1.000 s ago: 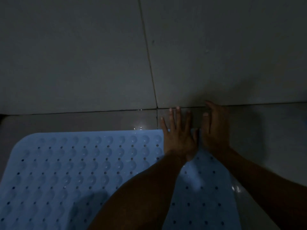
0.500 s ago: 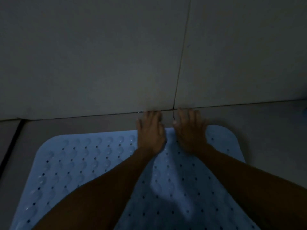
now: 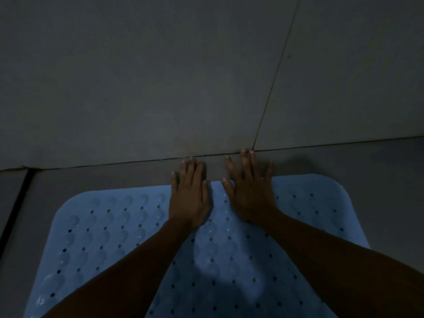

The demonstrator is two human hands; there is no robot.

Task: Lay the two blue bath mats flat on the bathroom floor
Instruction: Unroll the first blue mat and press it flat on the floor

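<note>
**Against the wall, both palms down on a blue mat**

Below the grey tiled wall (image 3: 160, 76), the floor (image 3: 103, 177) carries one blue bath mat (image 3: 110, 228), lying flat, its far edge near the wall's base. Left hand (image 3: 189, 198) and right hand (image 3: 249, 193) press that edge, fingers straight and spread, reaching past it onto the floor, each grip holding nothing.

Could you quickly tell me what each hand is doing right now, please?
Left hand: open, flat on the far edge of the blue mat, holding nothing.
Right hand: open, fingers spread, flat on the same edge.
</note>
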